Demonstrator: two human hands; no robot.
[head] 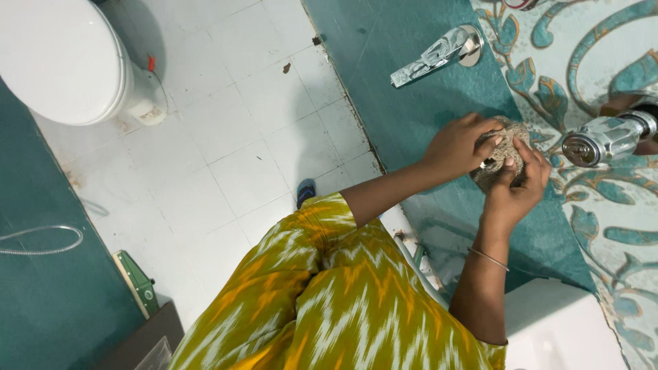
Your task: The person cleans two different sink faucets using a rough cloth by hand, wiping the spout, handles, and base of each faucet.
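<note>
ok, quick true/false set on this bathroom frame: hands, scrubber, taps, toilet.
1. Both hands grip a grey-brown scrub pad. True: the left hand and right hand close on it against the teal wall tile.
2. The toilet lid is open. False: it is shut.
3. A chrome tap sits right of the hands. True.
4. The right wrist is bare. False: it wears a thin bangle.
5. The floor tiles are teal. False: white.
</note>
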